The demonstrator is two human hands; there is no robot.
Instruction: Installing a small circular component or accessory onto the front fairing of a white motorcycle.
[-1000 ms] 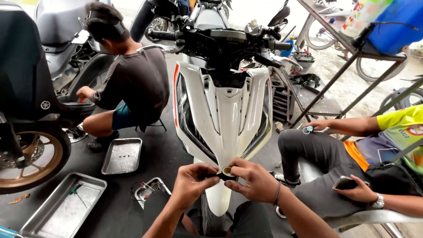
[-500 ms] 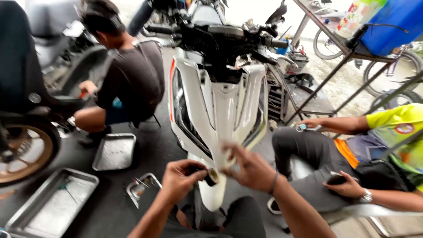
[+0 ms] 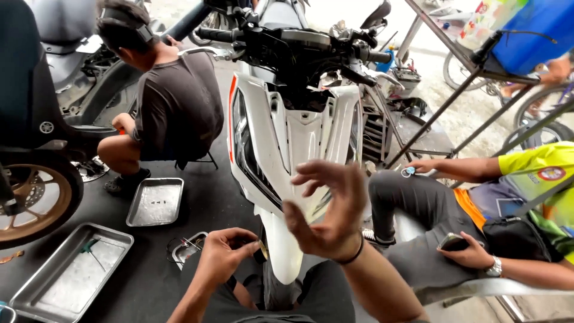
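Outdoors | dark workshop floor (image 3: 197, 209) | left hand (image 3: 224, 251) pinching small round part (image 3: 263, 249) | right hand (image 3: 329, 209) open

Two trays (image 3: 154, 203) left of scooter (image 3: 287, 149), hands (image 3: 224, 254) before it

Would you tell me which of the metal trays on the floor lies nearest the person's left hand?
The small tray right beside the left hand, holding loose wire-like bits. The square tray sits farther up by the crouching person, and the long tray lies farther left.
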